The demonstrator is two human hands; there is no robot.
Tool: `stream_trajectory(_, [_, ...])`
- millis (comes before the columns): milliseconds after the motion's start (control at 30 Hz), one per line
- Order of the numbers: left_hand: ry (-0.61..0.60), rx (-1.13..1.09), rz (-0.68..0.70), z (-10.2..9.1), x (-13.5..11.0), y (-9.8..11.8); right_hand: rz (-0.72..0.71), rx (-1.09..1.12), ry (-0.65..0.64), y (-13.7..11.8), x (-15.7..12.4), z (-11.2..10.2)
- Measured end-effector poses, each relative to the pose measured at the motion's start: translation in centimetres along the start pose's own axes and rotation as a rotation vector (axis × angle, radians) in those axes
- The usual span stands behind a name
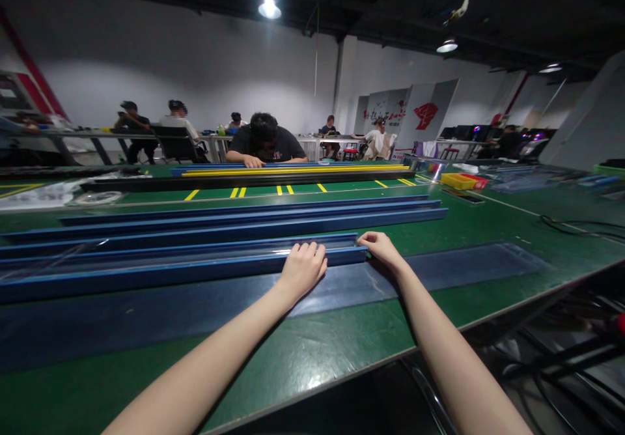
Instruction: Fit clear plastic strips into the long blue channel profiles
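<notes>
A long blue channel profile (195,271) lies across the green table in front of me, its open side up, with clear film or plastic inside. My left hand (305,267) is closed over its near wall close to the right end, fingers hooked over the top edge. At that same end, my right hand (381,247) is pinched, fingertips touching the channel's tip. Whatever is between those fingertips is too small to tell. Beneath the channel and my wrists lies a long translucent strip (439,269), flat on the table.
Behind stands another blue channel (390,215). Farther off are a black profile (244,180) and yellow strips (293,170), where a co-worker (266,139) leans over the table. A yellow bin (454,181) and a red bin (476,182) sit right. Dark cables (576,225) lie near the right edge.
</notes>
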State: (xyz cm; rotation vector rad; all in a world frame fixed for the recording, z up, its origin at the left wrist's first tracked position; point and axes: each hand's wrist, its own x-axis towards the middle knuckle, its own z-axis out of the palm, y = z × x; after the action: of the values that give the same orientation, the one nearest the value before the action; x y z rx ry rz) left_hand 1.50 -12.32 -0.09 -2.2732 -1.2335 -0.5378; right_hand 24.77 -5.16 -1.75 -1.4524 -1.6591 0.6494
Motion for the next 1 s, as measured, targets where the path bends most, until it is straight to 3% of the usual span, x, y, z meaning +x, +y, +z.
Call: stream_trajectory(1000, [-0.006, -0.004, -0.002, 0.03, 0.07, -0.01, 0.005, -0.076, 0.010, -0.56, -0.35, 0.12])
